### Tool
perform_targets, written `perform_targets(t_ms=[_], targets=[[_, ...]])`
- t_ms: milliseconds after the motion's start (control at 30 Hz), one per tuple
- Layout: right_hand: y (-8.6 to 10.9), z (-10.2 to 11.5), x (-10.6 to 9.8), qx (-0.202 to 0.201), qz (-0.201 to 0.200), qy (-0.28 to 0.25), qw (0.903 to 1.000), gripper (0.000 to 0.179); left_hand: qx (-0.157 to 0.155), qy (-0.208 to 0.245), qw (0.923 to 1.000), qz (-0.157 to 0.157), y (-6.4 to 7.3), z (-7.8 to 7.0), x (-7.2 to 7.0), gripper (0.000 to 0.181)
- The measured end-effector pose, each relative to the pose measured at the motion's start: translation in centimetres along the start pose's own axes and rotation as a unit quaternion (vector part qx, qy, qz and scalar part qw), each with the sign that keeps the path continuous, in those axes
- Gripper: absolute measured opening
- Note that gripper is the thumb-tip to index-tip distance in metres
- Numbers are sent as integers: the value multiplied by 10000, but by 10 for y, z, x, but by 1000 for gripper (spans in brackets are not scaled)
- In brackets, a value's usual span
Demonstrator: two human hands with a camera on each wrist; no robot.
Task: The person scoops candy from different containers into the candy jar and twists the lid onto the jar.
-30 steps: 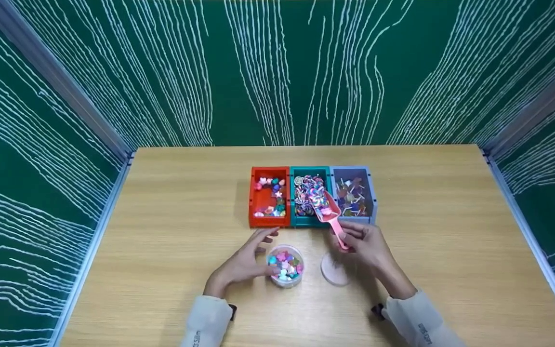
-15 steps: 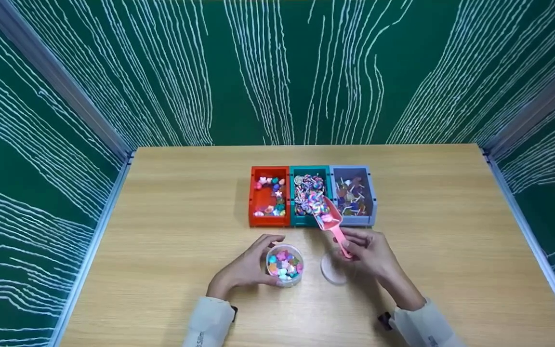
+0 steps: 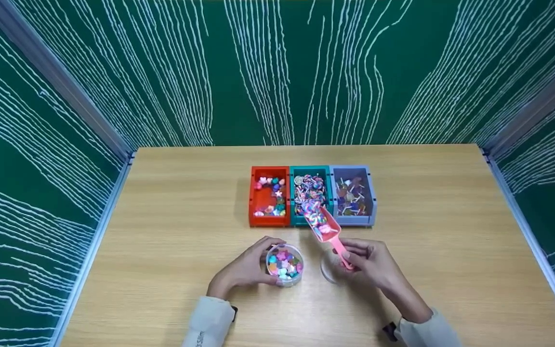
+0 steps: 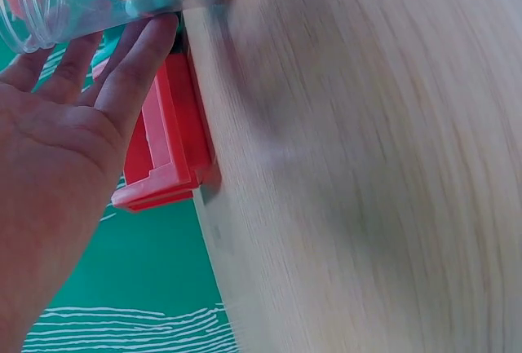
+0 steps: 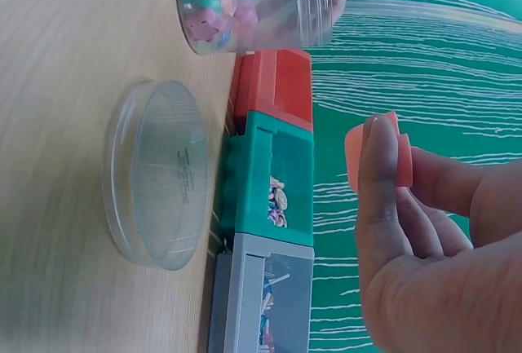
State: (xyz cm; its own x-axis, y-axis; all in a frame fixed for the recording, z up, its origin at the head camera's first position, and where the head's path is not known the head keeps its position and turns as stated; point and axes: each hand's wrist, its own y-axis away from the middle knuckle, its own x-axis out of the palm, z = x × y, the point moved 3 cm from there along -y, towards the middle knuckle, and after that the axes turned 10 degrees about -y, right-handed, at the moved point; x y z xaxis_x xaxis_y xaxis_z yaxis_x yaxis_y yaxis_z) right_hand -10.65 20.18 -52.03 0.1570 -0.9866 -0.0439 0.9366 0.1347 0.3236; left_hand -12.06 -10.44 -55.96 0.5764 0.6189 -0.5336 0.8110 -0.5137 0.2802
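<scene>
In the head view my right hand (image 3: 374,262) pinches the handle of a pink scoop (image 3: 331,234), heaped with swirled, multicoloured lollipop-like pieces. The scoop is raised over the front edge of the teal bin (image 3: 310,220). My left hand (image 3: 246,265) curls its thumb and fingers around a clear round jar (image 3: 284,284) that stands on the table. Colourful star-like pieces (image 5: 214,2) fill the lower part of the jar in the right wrist view. A clear round lid (image 5: 170,175) lies on the table beside the jar, partly under the right hand in the head view.
The teal bin is joined between a red bin (image 3: 264,221) with scattered colourful pieces and a grey-blue bin (image 3: 354,220) with small sticked pieces. The wooden table (image 3: 186,202) is enclosed by green walls (image 3: 258,72) with white lines.
The loaded scoop has come back from over the teal bin toward me, with the right hand. My left hand has closed in around the jar.
</scene>
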Motion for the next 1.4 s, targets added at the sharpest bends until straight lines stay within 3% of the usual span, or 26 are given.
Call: perform_targets(t_ms=[167, 333, 800, 1033, 1400], targets=[[8, -1, 0, -338, 591, -4, 9977, 39, 213, 45, 9997, -53, 0, 2, 0, 78], [14, -3, 0, -254, 1071, -141, 9938, 40, 318, 93, 9994, -44, -1, 3, 0, 76], [24, -5, 2, -84, 1870, 64, 9823, 37, -60, 166, 9998, 37, -1, 6, 2, 76], [27, -6, 4, -336, 2139, 373, 9756, 35, 22, 179, 9998, 30, -2, 6, 1, 76], [29, 11, 13, -257, 2250, 1130, 9674, 31, 180, 197, 9996, 57, -2, 7, 1, 74]])
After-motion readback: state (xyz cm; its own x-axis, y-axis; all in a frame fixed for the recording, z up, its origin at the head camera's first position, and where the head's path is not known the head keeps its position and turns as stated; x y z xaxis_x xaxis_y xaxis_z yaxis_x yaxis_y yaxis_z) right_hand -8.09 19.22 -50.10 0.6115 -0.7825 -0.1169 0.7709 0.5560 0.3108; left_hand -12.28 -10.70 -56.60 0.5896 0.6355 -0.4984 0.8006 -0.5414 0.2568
